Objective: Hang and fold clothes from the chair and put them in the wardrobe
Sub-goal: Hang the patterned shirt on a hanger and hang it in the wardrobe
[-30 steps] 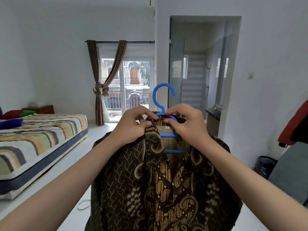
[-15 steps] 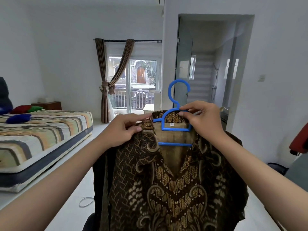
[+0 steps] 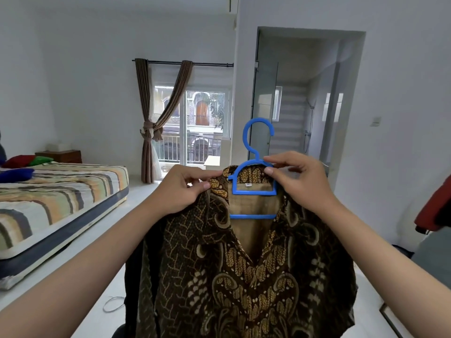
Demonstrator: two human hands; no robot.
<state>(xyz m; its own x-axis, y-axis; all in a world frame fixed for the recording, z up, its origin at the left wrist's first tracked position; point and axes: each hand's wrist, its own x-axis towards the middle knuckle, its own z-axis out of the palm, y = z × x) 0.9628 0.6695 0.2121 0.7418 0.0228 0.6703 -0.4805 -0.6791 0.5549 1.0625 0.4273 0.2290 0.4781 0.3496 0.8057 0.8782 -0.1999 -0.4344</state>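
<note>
A brown and gold batik shirt (image 3: 244, 276) hangs on a blue plastic hanger (image 3: 253, 167), held up in front of me at chest height. My left hand (image 3: 180, 189) pinches the shirt's collar on the left side. My right hand (image 3: 300, 179) pinches the top right shoulder of the hanger, with the collar beneath it. The hanger's hook stands free above both hands. The shirt front falls open in a V below the hanger's crossbar. Red clothing (image 3: 436, 206) hangs at the right edge of the view. No wardrobe is in view.
A striped mattress (image 3: 53, 203) with coloured pillows lies on the floor at the left. A curtained balcony door (image 3: 195, 128) is straight ahead. An open doorway to a bathroom (image 3: 305, 106) is on the right. A thin cable loop (image 3: 113, 303) lies on the white floor.
Both hands have moved apart: the left has slid out along the collar, the right has shifted onto the hanger's shoulder. The shirt now hangs more spread on the hanger, and my head has turned slightly.
</note>
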